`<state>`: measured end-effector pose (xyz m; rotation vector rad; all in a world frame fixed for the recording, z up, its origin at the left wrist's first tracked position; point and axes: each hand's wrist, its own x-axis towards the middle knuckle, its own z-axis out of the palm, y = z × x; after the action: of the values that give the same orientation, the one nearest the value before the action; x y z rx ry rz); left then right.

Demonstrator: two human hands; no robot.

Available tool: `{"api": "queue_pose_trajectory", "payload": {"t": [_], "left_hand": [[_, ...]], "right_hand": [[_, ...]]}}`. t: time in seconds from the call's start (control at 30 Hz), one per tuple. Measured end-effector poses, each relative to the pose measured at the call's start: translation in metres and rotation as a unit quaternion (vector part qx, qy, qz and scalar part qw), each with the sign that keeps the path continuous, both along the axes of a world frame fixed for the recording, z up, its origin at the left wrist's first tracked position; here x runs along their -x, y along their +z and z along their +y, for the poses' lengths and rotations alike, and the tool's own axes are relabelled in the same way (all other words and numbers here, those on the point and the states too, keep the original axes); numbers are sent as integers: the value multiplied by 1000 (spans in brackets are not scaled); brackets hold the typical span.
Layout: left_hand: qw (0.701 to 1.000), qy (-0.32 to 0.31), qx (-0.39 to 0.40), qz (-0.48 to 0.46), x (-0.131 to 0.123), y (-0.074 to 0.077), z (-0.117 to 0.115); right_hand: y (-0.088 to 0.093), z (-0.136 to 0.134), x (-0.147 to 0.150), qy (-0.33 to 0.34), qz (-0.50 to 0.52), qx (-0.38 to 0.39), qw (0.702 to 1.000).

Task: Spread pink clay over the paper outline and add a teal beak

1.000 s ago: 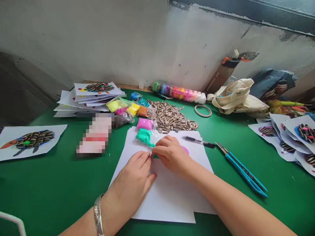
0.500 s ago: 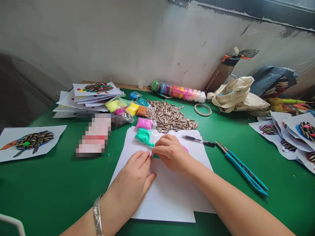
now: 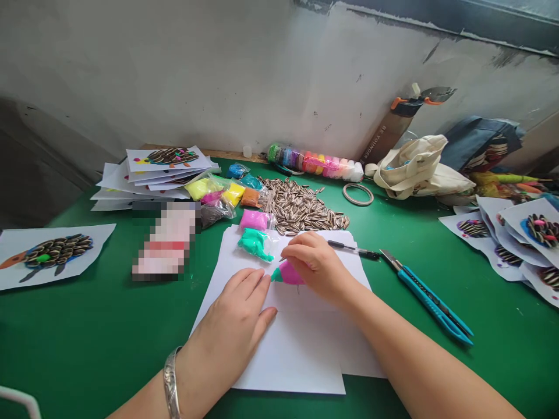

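Observation:
My left hand (image 3: 238, 317) lies flat on the white paper (image 3: 279, 355), fingers stretched out, their tips beside a small green piece of clay (image 3: 276, 275). That green piece joins a flattened pink clay shape (image 3: 290, 274) pressed onto the sheet. Over the pink shape is my right hand (image 3: 317, 265), its fingers pinched together; whatever is between them, if anything, I cannot make out. Just beyond the hands lie an open bag of green clay (image 3: 254, 243) and a bag of pink clay (image 3: 254, 219). A black pen (image 3: 353, 249) rests on the paper's upper right.
Behind the paper spreads a heap of sunflower seeds (image 3: 301, 206). A blue utility knife (image 3: 430, 302), blade out, lies to the right, near a tape roll (image 3: 357, 195). Seed pictures are stacked at the left (image 3: 161, 166) and right (image 3: 544, 233). A tote bag (image 3: 410, 169) stands behind.
My right hand has shifted slightly right and up, away from my left fingertips, uncovering the green piece and more of the pink shape. My left hand has stayed in place.

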<state>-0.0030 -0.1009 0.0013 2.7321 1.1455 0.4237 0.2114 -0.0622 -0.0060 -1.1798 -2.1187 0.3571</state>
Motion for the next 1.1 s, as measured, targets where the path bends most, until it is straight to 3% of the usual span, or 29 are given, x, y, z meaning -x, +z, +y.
{"api": "queue_pose_trajectory", "payload": {"t": [0.3,0.63,1.1], "left_hand": [[1000,20,-4,-11,-2,-7,0],[999,35,6,4,-5,-7,-1],[997,36,-41,57,-17,-2,-5]], "right_hand": [[-13,-28,-46,-87,63,111,988],[-19,-25,-42,-98,77,109,986],[-15,-24,-42,-85,62,100,989]]}}
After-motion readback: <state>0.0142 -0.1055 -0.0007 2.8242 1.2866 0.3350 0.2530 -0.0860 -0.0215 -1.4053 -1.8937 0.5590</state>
